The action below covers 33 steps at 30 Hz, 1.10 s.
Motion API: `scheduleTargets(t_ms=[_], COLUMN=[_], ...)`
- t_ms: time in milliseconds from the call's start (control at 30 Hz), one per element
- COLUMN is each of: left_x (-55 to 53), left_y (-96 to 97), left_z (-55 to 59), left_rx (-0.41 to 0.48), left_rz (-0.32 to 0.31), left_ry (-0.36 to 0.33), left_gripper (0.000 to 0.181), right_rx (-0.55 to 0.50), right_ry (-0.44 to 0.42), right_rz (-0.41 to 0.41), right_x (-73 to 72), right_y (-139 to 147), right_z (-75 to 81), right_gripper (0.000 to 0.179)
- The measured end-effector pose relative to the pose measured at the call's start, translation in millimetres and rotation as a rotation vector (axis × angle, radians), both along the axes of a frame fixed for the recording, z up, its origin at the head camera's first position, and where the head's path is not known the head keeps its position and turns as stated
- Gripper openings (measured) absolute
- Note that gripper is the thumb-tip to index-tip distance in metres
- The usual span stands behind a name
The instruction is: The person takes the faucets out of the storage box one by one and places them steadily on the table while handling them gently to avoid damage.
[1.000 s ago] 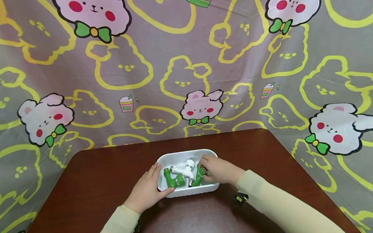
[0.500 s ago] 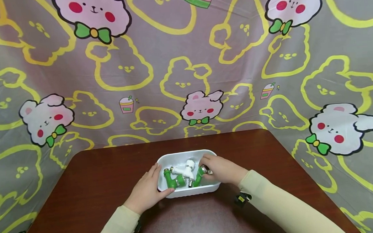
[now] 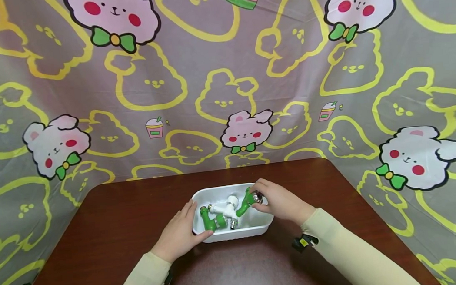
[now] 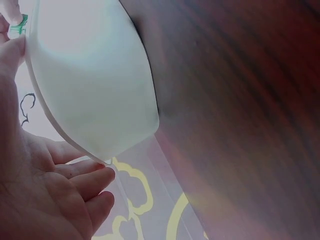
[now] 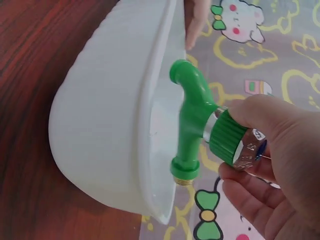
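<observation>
My right hand [image 3: 280, 200] pinches the ribbed green-and-silver knob of a green tap [image 5: 192, 110], raised at the right end of a white plastic tray [image 5: 102, 107]. The tap's brass-threaded end points down beside the rim in the right wrist view. Another green tap [image 3: 209, 221] lies at the left inside the tray. Between the two is a white tap [image 3: 226, 209] with a metal end. At the tray's left end, my left hand [image 3: 180, 231] holds the rim, its thumb along the near side and its fingers at the far left.
The tray stands on a dark reddish-brown table [image 3: 138, 217]. Behind and on both sides hangs a grey cloth [image 3: 194, 96] printed with cartoon animals. Each wrist wears a small black camera, such as the right wrist camera [image 3: 304, 241].
My right hand has lifted the green tap from the tray's floor, moving up and to the right, and the tap has tilted. My left hand has stayed on the tray.
</observation>
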State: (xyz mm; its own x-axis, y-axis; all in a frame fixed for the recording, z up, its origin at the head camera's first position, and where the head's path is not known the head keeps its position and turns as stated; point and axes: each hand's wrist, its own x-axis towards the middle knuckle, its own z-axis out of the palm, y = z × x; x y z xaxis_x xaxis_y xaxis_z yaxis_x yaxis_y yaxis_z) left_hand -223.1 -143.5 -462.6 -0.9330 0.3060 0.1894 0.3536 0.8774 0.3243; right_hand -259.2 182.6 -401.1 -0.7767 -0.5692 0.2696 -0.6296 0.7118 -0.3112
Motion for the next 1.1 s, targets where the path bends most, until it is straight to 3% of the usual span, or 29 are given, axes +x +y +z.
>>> scheduleTargets(t_ms=[267,567,1100], left_x=[-0.4,-1.8,0.6], left_y=[-0.5,-1.4,-1.2], left_z=[-0.1,-1.8,-1.1], left_rx=[0.002,0.003,0.014], left_rz=[-0.003,-0.002,-0.004], left_ry=[0.004,0.005,-0.007], left_gripper=[0.102,0.102,0.102], right_rx=[-0.126,-0.169,-0.188], right_ry=[0.018,0.053,0.077], right_rz=[-0.093,-0.180,-0.284], right_x=[1.8,-5.3,-28.4], right_y=[15,37,74], right_z=[5.1,2.4,-21.2], right_gripper=[0.034,0.034,0.036])
